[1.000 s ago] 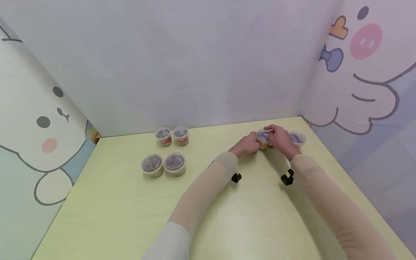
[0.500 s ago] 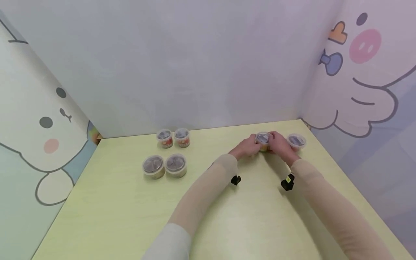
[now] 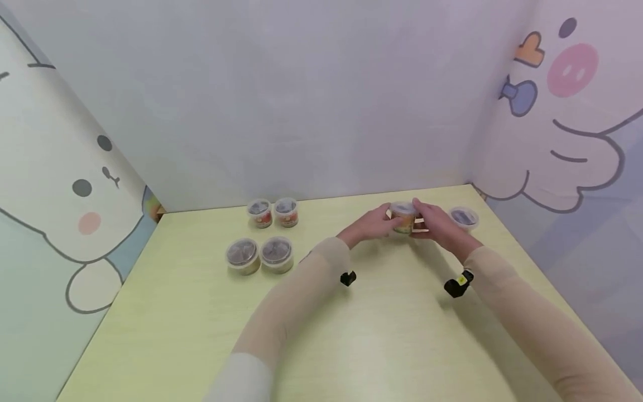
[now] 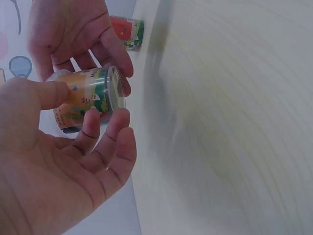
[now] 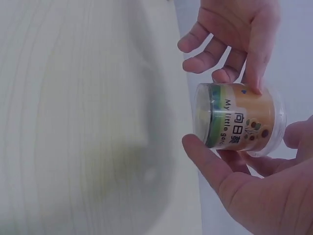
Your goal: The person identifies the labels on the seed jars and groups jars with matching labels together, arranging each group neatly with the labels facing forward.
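A clear lidded plastic cup (image 3: 403, 219) is held between both hands near the back right of the table. Its label is orange and green, with "My little garden" printed on it in the right wrist view. My left hand (image 4: 58, 166) grips one side of the cup (image 4: 83, 98), thumb on the label and fingers curled under. From the other side my right hand (image 5: 264, 191) holds it, fingers round the wall and base. To the right of that hand stands another lidded cup (image 3: 464, 218); a red-labelled cup (image 4: 128, 33) shows behind the hands in the left wrist view.
Two red-labelled cups (image 3: 260, 213) stand at the back left of the light wooden table (image 3: 382, 335). Two wider lidded tubs (image 3: 243, 255) sit in front of them. Cartoon-printed sheets (image 3: 321, 100) wall in the back and sides.
Both hands have shifted on the cup, which now tilts so that more of its label side faces the head camera. The right hand's fingers came down from its lid. The other cups stay put.
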### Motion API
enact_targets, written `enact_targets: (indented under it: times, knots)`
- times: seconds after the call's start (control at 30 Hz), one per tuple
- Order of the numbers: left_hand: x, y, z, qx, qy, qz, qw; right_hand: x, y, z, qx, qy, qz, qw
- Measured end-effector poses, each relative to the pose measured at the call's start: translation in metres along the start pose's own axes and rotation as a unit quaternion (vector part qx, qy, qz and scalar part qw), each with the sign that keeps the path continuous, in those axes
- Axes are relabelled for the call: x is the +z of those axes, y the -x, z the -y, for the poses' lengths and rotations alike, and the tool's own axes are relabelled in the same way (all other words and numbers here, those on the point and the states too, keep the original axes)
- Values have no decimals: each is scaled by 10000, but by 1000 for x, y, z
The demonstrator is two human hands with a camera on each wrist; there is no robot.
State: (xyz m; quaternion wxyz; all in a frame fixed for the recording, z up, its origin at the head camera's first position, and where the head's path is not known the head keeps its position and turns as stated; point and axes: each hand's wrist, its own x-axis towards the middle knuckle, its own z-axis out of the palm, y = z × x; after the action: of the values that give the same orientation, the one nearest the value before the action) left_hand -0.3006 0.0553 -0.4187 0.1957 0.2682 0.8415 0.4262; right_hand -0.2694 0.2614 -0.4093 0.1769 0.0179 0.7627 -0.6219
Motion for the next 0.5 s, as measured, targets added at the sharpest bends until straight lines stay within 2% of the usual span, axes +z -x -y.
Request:
enact_targets:
  times: [0.1, 0.27, 0.5]
  knots:
    - [-12, 11, 1, -2, 141, 23, 9999, 6, 0, 6, -48, -380, 237, 9990]
    - [-29, 31, 4, -31, 302, -112, 9995, 23, 2, 13, -186, -927, 776, 9925]
    - [-48, 63, 9, -205, 638, -370, 9971, 47, 4, 23, -387, -1094, 1192, 9861]
